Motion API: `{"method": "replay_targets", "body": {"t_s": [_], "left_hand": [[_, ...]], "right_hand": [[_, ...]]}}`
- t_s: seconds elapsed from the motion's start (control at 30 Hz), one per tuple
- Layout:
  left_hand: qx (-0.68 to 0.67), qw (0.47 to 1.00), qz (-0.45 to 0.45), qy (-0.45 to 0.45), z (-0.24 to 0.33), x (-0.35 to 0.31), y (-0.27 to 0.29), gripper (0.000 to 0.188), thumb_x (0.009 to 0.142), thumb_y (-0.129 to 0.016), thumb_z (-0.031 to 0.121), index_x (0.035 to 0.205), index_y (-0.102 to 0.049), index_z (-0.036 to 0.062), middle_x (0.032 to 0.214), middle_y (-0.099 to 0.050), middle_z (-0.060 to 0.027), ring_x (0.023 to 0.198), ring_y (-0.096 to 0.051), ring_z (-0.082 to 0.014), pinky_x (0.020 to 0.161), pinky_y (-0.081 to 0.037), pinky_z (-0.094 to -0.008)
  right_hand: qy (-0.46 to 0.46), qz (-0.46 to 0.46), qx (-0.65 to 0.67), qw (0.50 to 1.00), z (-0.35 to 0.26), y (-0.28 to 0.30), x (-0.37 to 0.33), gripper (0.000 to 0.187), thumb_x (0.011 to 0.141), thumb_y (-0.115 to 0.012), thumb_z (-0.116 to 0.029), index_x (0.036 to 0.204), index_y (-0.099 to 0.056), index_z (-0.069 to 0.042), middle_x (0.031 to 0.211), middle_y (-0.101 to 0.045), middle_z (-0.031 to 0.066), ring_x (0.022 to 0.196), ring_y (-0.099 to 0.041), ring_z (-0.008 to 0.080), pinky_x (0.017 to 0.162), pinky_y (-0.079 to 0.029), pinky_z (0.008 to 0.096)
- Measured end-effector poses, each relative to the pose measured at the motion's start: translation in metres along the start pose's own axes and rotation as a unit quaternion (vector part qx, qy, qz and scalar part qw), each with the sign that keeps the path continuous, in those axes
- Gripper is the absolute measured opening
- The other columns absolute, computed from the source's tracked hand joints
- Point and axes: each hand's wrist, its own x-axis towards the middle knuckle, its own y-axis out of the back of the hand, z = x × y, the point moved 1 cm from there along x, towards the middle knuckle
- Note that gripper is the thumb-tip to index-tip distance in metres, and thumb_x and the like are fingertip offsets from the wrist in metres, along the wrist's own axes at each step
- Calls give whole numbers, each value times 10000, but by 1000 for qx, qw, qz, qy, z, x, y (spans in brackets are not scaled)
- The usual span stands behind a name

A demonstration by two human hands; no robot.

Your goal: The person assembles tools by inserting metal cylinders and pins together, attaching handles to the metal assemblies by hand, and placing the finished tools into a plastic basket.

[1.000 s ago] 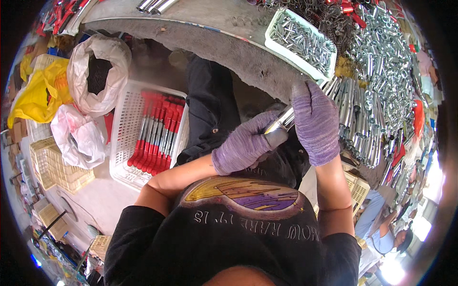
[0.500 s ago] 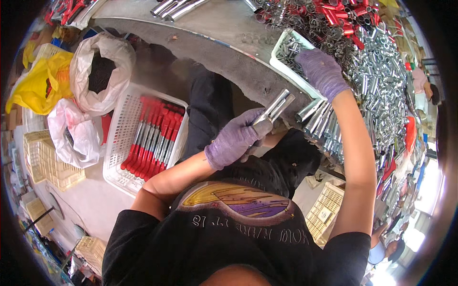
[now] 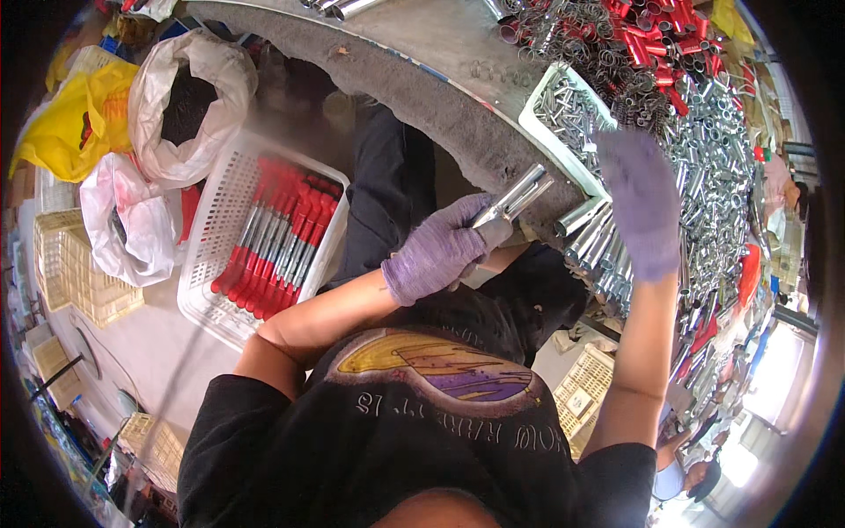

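My left hand (image 3: 433, 253), in a purple knit glove, is closed around a shiny slotted metal tube (image 3: 523, 191). The tube's free end tilts up and away to the right. My right hand (image 3: 641, 201), gloved the same way, hovers by the right side of a pale green tray (image 3: 530, 120). Motion blurs its fingers, so what it holds, if anything, does not show. Small metal pins (image 3: 565, 107) fill that tray. Just below the tray, several larger metal tubes (image 3: 600, 244) lie side by side, partly behind my right hand.
Springs (image 3: 563, 40), red sleeves (image 3: 673, 40) and a heap of small metal parts (image 3: 717, 150) cover the bench's far right. At left stands a white crate (image 3: 195, 290) of red-handled tools (image 3: 286, 242), beside white sacks (image 3: 233, 79). A cream crate (image 3: 583, 387) sits below my right forearm.
My right hand has drawn back out of the tray, toward me and slightly right. My left hand still grips the tube, nearly in place. The whole view has shifted a little.
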Motion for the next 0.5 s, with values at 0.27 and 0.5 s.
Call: {"method": "replay_targets", "body": {"t_s": [0.27, 0.5], "left_hand": [[6, 1000, -9, -5, 4, 5, -11, 362, 865, -659, 298, 1137, -577, 74, 740, -532, 46, 580, -433, -19, 488, -359, -182], [-11, 991, -36, -128, -11, 17, -22, 409, 886, -627, 189, 1242, -513, 23, 1002, -573, -20, 922, -493, -77, 839, -427, -247]], "right_hand": [[132, -74, 7, 988, -35, -18, -49, 230, 709, -691, -197, 902, -648, -80, 910, -614, 90, 829, -608, 257, 727, -495, 357], [80, -85, -130, 985, -48, -22, -49, 191, 674, -660, -223, 795, -589, -92, 744, -529, 62, 719, -575, 241, 644, -481, 382]]}}
